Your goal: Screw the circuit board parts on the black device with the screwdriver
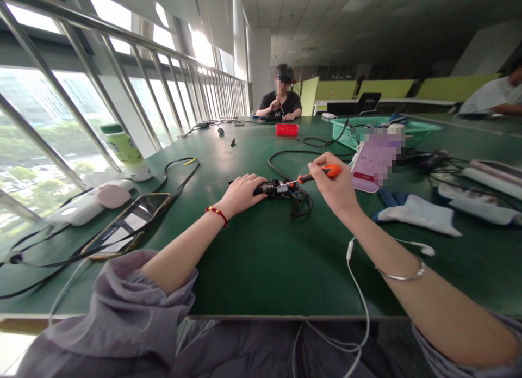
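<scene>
My left hand [243, 196] rests on the green tabletop, its fingers closed round one end of a small black corded device [279, 190]. The device lies on its side. Its right end looks opened up, with a light inner part and thin wires showing. From that end a black cable [304, 208] loops on the table. Pinched in my right hand [335, 189] is a screwdriver [333, 172] with an orange and black handle. Its shaft points left and down to the opened part; whether the tip touches it I cannot tell.
A phone with a lilac screen [373, 163] leans against a green basket [342, 132]. Cloth pieces [420, 214] and earphones [349, 251] lie at right. Leftward are another phone [130, 225], straps and a cup [126, 152]. A red tray [287, 130] stands before a person opposite.
</scene>
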The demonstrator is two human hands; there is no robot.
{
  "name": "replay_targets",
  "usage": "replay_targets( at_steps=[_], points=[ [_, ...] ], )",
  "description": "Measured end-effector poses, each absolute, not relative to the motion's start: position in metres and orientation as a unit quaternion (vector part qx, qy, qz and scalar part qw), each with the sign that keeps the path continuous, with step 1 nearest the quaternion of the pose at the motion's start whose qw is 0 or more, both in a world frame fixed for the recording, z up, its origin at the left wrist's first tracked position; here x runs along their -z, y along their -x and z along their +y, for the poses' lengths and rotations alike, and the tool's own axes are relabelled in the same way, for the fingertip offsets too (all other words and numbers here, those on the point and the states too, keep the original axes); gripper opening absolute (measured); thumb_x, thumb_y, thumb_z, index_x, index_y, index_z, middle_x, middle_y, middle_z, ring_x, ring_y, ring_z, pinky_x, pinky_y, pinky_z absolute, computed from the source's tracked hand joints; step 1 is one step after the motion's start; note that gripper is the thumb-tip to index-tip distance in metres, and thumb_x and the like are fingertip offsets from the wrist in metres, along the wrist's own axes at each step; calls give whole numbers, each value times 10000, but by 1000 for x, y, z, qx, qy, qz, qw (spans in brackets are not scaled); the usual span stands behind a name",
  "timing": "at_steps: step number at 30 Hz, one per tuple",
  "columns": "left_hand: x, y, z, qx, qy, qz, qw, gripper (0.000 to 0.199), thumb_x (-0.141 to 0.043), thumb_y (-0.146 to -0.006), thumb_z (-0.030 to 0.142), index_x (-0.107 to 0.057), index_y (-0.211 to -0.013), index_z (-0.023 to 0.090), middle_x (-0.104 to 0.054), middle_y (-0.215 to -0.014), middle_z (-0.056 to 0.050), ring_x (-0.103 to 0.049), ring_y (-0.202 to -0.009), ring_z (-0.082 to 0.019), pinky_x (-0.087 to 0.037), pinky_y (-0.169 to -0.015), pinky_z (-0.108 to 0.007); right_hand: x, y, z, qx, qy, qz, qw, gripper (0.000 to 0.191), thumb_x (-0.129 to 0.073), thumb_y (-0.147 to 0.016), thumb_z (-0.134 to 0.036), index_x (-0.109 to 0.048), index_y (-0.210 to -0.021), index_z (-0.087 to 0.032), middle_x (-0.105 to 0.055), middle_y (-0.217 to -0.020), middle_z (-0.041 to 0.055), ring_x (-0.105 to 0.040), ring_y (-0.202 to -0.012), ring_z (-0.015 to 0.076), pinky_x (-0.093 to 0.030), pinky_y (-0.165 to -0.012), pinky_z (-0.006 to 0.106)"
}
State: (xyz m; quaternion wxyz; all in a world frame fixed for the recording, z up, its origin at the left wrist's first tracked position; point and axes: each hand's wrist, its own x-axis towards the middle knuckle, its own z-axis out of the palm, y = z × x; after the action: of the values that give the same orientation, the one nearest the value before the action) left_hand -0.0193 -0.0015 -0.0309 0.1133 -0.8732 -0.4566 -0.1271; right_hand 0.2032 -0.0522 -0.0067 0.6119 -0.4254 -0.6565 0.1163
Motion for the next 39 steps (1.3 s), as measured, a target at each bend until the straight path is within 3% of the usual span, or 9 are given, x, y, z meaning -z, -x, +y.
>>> replay_targets(
  at_steps=[1,5,9,12,16,22,28,33,39],
  points=[
    [31,18,-2,132,873,-454,116,362,-518,-875,387,-547,-1187,206,-614,-1109,-66,-565,-1006,-248,-442,-873,-362,6,-203,-53,-119,417,-654,619,94,-570,-760,-265,-496,-752,-207,-469,-626,-44,-456,-561,97,-372,-558,253],
    [31,15,-4,147,873,-450,118,334,-540,-854,372,-550,-1138,197,-612,-1082,-67,-561,-994,-243,-442,-859,-351,4,-201,-56,-148,387,-641,646,323,-607,-707,-235,-452,-991,-230,-530,-747,-42,-478,-558,95,-388,-529,248],
    [32,15,-2,155,874,-445,115,319,-556,-829,360,-543,-1100,192,-608,-1070,-65,-560,-981,-239,-444,-841,-344,2,-202,-59,-84,448,-630,628,173,-588,-776,-358,-517,-833,-211,-473,-617,-50,-446,-511,93,-386,-555,270],
    [33,15,-1,159,876,-440,115,311,-553,-820,350,-537,-1083,186,-607,-1066,-64,-558,-975,-240,-448,-825,-342,3,-203,-59,-65,427,-652,623,129,-578,-769,-290,-529,-863,-217,-489,-638,-38,-449,-527,101,-399,-559,274],
    [33,14,-1,158,877,-439,118,313,-553,-810,343,-536,-1078,183,-608,-1060,-65,-559,-968,-239,-451,-820,-339,5,-203,-56,-66,389,-657,642,370,-608,-721,-251,-453,-1057,-238,-533,-729,-30,-528,-631,129,-433,-598,276],
    [33,14,-1,142,874,-446,129,383,-534,-818,363,-547,-1149,170,-593,-1084,-80,-558,-984,-241,-454,-840,-345,3,-202,-59,-55,455,-635,622,146,-591,-772,-347,-540,-773,-210,-469,-563,-58,-438,-495,90,-381,-551,260],
    [32,13,-3,124,871,-456,137,366,-515,-826,397,-571,-1119,184,-591,-1068,-74,-564,-976,-239,-461,-812,-335,4,-203,-57,-76,416,-639,643,343,-617,-723,-269,-479,-1034,-228,-523,-695,-52,-515,-597,105,-409,-576,250],
    [29,11,-5,114,860,-477,139,344,-526,-811,409,-561,-1075,190,-599,-1055,-73,-575,-957,-242,-467,-785,-333,4,-204,-56,-87,463,-626,622,177,-573,-786,-380,-546,-780,-205,-481,-596,-50,-450,-514,89,-392,-549,255],
    [26,9,-10,106,854,-496,117,322,-542,-799,412,-539,-1042,200,-616,-1043,-72,-595,-926,-247,-477,-717,-323,6,-202,-55,-122,407,-640,640,383,-609,-729,-274,-452,-1076,-241,-534,-737,-43,-534,-623,111,-433,-568,247]
  ],
)
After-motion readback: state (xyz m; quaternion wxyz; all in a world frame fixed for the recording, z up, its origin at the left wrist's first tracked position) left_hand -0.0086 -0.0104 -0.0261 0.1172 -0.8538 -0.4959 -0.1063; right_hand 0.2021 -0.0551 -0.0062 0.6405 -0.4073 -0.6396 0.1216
